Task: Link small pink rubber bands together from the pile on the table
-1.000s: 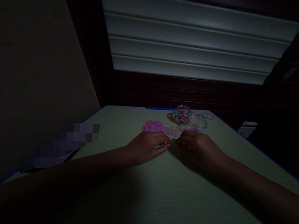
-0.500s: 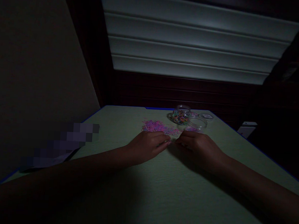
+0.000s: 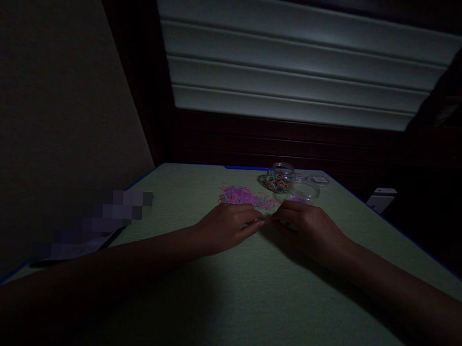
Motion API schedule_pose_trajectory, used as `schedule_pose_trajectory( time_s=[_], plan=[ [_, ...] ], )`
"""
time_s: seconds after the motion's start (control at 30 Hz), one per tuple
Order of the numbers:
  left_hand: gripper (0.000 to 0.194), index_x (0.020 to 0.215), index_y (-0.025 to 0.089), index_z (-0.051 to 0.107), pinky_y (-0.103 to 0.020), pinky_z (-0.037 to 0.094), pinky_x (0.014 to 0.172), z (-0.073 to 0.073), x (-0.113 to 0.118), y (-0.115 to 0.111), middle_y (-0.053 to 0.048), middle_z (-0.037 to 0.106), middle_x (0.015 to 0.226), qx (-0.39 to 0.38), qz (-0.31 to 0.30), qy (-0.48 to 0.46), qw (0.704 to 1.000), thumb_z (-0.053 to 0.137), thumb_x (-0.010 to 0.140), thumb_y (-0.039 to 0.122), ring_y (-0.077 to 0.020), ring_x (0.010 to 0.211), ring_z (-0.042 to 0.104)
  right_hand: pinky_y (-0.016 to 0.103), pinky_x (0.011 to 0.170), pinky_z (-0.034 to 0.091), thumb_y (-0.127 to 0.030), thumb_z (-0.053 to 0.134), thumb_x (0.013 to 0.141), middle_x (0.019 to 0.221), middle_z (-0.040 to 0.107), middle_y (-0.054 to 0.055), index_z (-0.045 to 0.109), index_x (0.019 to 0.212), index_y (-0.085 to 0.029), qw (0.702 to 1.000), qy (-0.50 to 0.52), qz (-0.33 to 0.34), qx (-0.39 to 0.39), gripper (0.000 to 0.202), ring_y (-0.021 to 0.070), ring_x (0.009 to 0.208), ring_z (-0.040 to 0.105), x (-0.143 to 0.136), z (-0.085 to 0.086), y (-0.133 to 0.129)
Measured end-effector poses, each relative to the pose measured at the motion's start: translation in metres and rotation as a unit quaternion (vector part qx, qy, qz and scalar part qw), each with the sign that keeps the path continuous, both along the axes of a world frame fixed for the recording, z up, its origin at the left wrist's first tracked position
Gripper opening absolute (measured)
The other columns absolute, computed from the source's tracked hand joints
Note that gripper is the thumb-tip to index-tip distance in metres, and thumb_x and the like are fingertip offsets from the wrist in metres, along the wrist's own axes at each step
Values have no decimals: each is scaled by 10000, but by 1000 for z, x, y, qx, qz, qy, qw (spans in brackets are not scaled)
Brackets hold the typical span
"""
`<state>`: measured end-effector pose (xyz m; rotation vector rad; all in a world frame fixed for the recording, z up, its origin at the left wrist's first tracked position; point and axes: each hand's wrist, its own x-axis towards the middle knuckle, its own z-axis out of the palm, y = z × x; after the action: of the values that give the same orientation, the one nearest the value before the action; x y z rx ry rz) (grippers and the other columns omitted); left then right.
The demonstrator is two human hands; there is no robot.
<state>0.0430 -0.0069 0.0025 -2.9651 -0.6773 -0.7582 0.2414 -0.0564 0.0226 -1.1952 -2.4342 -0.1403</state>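
Note:
My left hand [image 3: 230, 225] is closed in a pinch just in front of a loose pile of small pink and purple bands [image 3: 239, 195]. Fingertips nearly touching it, my right hand [image 3: 307, 228] is also pinched, in front of an open clear jar [image 3: 305, 190] with some pink bands in it. Whatever lies between the fingers of either hand is too small and dark to make out.
Behind the right hand stands a clear jar of multicoloured bands [image 3: 280, 178], with a round clear lid [image 3: 318, 180] beside it. A dark flat item [image 3: 84, 243], partly blurred out, lies at the left edge of the green table [image 3: 247, 298].
The fingertips of my two hands have come slightly closer together. Otherwise the hands stay in nearly the same place, and the jars and pile have not moved.

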Motion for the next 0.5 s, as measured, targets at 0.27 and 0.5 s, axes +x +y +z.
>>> schedule_pose_trajectory(
  time_s=[0.27,0.5],
  plan=[
    [232,931,154,565,-220,412,677,-1,0,0,-22,591,815,11,-10,-3,1000,388,863,288,-111,761,547,213,610,374,-186,471,807,777,582,39,614,852,-154,1000,13,-3,3,153,114,683,526,0,1,-1],
    [216,966,162,545,-204,410,664,-3,-1,1,-17,590,837,22,-17,-19,999,420,851,295,-103,761,551,214,594,365,-196,466,808,765,576,31,613,849,-163,1000,18,-12,1,157,111,664,517,0,-1,1]
  ],
)
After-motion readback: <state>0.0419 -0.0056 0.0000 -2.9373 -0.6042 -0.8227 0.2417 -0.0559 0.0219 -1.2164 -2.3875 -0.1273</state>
